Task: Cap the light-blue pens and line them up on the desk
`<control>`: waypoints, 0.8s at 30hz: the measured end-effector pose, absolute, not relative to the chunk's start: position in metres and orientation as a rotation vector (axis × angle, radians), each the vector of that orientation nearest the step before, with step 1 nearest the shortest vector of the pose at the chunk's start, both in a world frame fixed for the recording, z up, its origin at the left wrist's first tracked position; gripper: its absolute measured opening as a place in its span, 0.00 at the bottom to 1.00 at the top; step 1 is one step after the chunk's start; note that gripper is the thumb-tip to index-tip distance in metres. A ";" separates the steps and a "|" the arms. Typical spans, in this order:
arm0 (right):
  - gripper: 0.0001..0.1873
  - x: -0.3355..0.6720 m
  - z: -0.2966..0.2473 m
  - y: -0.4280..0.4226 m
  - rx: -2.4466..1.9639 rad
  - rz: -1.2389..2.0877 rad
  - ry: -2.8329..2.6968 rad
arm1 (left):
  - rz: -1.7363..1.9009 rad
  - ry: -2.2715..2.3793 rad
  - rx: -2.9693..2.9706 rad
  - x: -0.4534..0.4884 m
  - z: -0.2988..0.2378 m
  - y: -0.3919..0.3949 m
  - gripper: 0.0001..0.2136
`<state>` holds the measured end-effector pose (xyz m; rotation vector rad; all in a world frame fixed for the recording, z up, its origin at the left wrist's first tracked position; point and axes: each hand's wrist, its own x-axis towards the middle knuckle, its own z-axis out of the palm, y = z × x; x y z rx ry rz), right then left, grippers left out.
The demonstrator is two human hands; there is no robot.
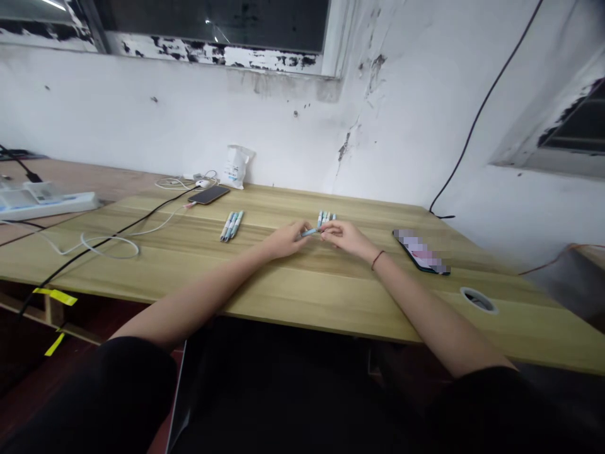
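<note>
Between my two hands, above the middle of the wooden table (302, 287), is a slim light-blue pen (309, 232). My left hand (289, 239) is closed around its left part. At its right end, the fingers of my right hand (343, 238) are pinched together; whether they grip the pen's cap or its tip is too small to tell. Just behind my right hand lies a group of pens (326, 216), partly hidden by the fingers. Another bunch of several pale blue and white pens (231, 226) lies side by side, left of my left hand.
A phone (420, 251) lies to the right, near a round cable hole (479, 301). Farther back left are a dark phone (208, 194) on a cable, a white packet (237, 166) and a power strip (47, 200). A black cable (118, 232) crosses the table's left side.
</note>
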<state>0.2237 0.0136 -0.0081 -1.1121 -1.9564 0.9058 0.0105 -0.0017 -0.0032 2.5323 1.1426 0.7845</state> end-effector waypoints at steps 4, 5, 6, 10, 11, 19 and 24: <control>0.17 0.228 -0.010 0.016 -1.155 0.874 -2.011 | 0.871 1.156 2.504 0.006 -0.005 0.004 0.15; 0.17 0.229 -0.011 0.016 -1.180 0.876 -2.031 | 0.868 1.168 2.495 0.005 -0.005 0.005 0.15; 0.18 0.230 -0.011 0.016 -1.205 0.877 -2.053 | 0.853 1.175 2.486 0.004 -0.005 0.006 0.15; 0.17 0.230 -0.015 0.017 -1.230 0.833 -2.149 | 0.766 1.192 2.378 0.000 -0.005 0.012 0.13; 0.16 0.229 -0.016 0.017 -1.218 0.820 -2.161 | 0.750 1.181 2.325 -0.002 -0.005 0.013 0.14; 0.15 0.226 -0.016 0.015 -1.230 0.824 -2.177 | 0.699 1.053 1.882 -0.011 0.000 0.018 0.18; 0.15 0.227 -0.016 0.016 -1.226 0.816 -2.192 | 0.637 1.034 1.876 -0.013 0.002 0.019 0.17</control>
